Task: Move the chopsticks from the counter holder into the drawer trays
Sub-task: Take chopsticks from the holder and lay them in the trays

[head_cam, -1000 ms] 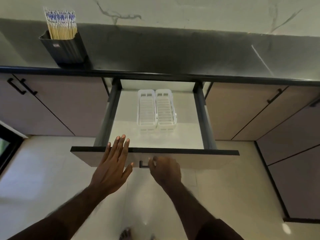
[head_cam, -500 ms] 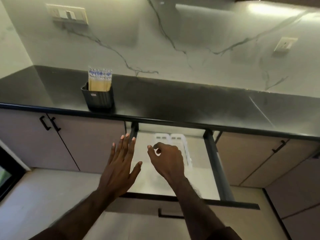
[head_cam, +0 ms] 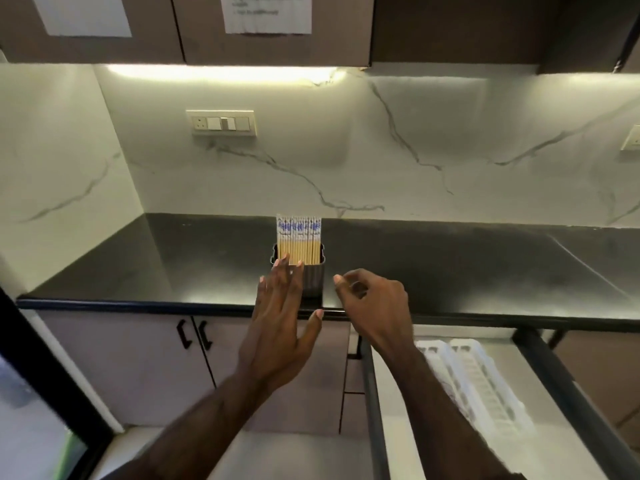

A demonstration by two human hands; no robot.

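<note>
A bundle of pale wooden chopsticks (head_cam: 300,239) with blue-and-white patterned tops stands upright in a dark holder (head_cam: 313,280) near the front of the black counter (head_cam: 450,268). My left hand (head_cam: 278,327) is flat with fingers spread, its fingertips in front of the holder's left side. My right hand (head_cam: 375,306) hovers just right of the holder, fingers loosely curled, holding nothing. Two white slotted trays (head_cam: 474,382) lie side by side in the open drawer (head_cam: 561,386) at lower right.
Marble backsplash with a switch plate (head_cam: 221,123) rises behind the counter. Upper cabinets with taped papers (head_cam: 268,13) hang overhead. Cabinet doors with black handles (head_cam: 194,334) sit below the counter at left. A dark frame (head_cam: 41,368) stands at far left.
The view has swung up and left from the drawer to the counter. Both hands rose from the drawer front to the chopstick holder; the right hand let go of the drawer handle.
</note>
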